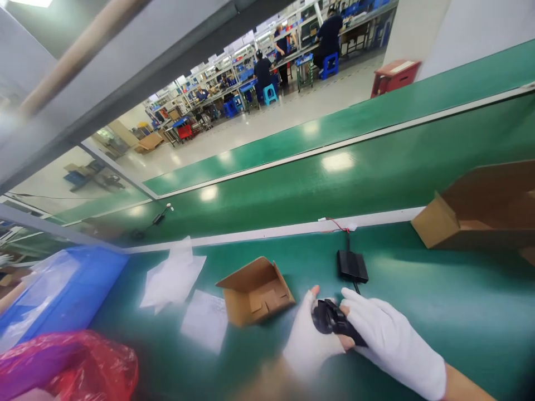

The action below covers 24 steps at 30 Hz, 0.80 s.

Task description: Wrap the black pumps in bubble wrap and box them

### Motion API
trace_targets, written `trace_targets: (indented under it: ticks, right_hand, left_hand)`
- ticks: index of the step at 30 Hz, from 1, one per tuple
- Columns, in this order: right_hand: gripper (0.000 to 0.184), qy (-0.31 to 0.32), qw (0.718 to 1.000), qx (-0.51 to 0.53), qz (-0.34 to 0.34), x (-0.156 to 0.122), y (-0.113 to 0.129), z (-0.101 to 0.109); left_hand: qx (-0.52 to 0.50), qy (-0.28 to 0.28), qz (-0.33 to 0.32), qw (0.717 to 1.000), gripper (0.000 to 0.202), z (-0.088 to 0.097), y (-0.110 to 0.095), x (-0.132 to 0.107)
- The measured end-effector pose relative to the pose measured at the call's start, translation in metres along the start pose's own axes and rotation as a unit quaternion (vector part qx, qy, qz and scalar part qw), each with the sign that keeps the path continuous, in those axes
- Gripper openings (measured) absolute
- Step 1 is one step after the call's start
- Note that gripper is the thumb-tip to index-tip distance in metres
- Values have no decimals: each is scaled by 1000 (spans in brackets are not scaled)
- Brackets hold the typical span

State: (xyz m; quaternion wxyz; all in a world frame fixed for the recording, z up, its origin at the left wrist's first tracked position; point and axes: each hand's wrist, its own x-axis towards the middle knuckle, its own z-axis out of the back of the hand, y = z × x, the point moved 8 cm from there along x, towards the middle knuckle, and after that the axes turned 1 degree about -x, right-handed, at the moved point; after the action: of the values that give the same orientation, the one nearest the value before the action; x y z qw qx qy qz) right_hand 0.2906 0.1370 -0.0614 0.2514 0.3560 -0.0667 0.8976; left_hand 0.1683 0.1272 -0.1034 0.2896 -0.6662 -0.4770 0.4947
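My left hand (311,340) wears a white glove with bare fingertips and is wrapped round a black part with a rounded end (330,316). From the other side my right hand (384,334), also gloved in white, closes on the same part. Its exact kind cannot be made out. Just beyond the hands lies a small black box (352,266) with a black cable running towards them. Thin red wires and a white connector (352,228) show at its far end. Left of my hands stands an open small cardboard box (254,295).
White sheets (173,275) lie on the green bench (401,262) to the left. A blue bin (98,278) and a red plastic bag (100,367) occupy the left corner. A larger cardboard box (489,239) stands right. People sit at benches beyond.
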Motion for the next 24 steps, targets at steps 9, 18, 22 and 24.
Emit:
trace_targets:
  ticks: [9,18,22,24]
  right_hand:
    - [29,211,970,-4,118,1,-16,-16]
    - [40,207,976,-63,20,-56,-113,-12]
    - [30,224,973,-50,-24,-63,-100,-16]
    - [31,194,977,-9,-82,-52,-93,0]
  left_hand:
    - [252,-23,8,968,105,35,19,-39]
    - [344,-140,45,927,102,76,4,-75]
    - [471,-105,-89,871,85,62,-29,-95]
    - [498,-20,-197,844,76,27,-46,-93]
